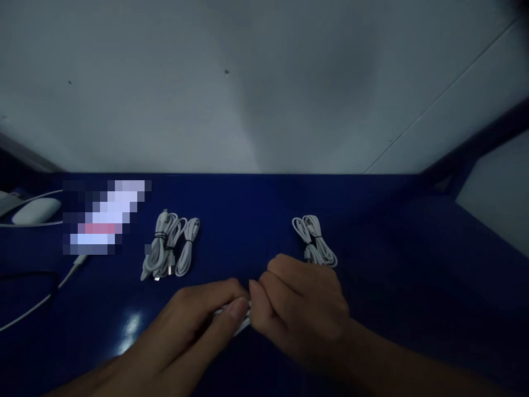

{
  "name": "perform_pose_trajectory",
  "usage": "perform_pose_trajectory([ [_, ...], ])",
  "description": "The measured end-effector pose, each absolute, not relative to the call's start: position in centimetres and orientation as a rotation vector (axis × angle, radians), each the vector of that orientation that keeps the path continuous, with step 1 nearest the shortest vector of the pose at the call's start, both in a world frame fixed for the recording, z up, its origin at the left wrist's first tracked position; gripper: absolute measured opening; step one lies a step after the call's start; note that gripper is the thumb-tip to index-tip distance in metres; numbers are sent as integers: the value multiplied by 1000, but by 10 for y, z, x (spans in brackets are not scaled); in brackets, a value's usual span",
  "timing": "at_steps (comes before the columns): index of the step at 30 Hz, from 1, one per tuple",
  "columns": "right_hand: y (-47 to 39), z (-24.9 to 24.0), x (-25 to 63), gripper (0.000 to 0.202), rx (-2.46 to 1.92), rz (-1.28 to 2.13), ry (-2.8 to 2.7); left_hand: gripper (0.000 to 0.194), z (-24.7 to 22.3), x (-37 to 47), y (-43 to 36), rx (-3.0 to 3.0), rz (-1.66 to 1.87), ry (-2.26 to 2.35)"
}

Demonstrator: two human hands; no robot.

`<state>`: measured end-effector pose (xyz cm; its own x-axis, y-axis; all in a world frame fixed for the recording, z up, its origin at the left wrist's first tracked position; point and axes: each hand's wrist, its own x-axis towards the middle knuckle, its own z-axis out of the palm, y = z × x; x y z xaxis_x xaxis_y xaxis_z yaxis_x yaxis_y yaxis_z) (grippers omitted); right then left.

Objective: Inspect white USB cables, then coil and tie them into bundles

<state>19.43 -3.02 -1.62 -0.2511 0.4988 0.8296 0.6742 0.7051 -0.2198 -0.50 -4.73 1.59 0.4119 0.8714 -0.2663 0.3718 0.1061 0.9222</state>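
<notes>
Near the front of the blue table, my left hand (206, 314) is closed around a white cable (243, 326), its thumb lying along the top. My right hand (300, 306) meets it from the other side, fingers curled in on the same cable. Most of that cable is hidden by the hands. Just beyond my right hand lie white cable bundles (316, 240) with dark ties around their middles. Farther left, several coiled white cables (163, 242) rest together, also tied, with metal plugs showing at their ends.
The blue table (243, 220) runs back to a pale wall (185, 110). A pixelated, lit device (111, 215) lies at the left, with a white cord (31, 311) leading from it. Beside it is a white rounded object (37, 212). A blue frame bar (475, 140) slants at the right.
</notes>
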Motion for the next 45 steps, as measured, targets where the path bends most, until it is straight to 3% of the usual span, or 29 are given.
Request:
perform_pose_trajectory([
  [7, -30, -17, 196, 49, -1010, -115, -1900, 22, 10, 0, -44, 1634, 589, 1031],
  [13, -30, -14, 199, 42, -932, -54, -1961, 41, 18, 0, -40, 1442, 525, 1079],
  [16, -29, -14, 199, 45, -903, -126, -1956, 42, 24, 2, -36, 1314, 337, 1057],
  [19, -28, -14, 198, 50, -914, -140, -1932, 41, 21, 1, -38, 1418, 381, 1034],
  [25, -35, -12, 197, 51, -1056, 245, -1950, 20, 12, -2, -43, 1834, 496, 969],
  [28, -36, -11, 198, 50, -1072, 370, -1942, 25, 14, -1, -42, 1846, 497, 971],
  [36, -30, -12, 199, 47, -952, -26, -1979, 30, 9, -15, -56, 1565, 448, 1264],
  [42, -30, -13, 196, 51, -943, -149, -1967, 59, 15, -9, -43, 1283, 352, 1090],
  [45, -30, -12, 197, 51, -959, -176, -1972, 62, 18, -4, -33, 1184, 243, 998],
])
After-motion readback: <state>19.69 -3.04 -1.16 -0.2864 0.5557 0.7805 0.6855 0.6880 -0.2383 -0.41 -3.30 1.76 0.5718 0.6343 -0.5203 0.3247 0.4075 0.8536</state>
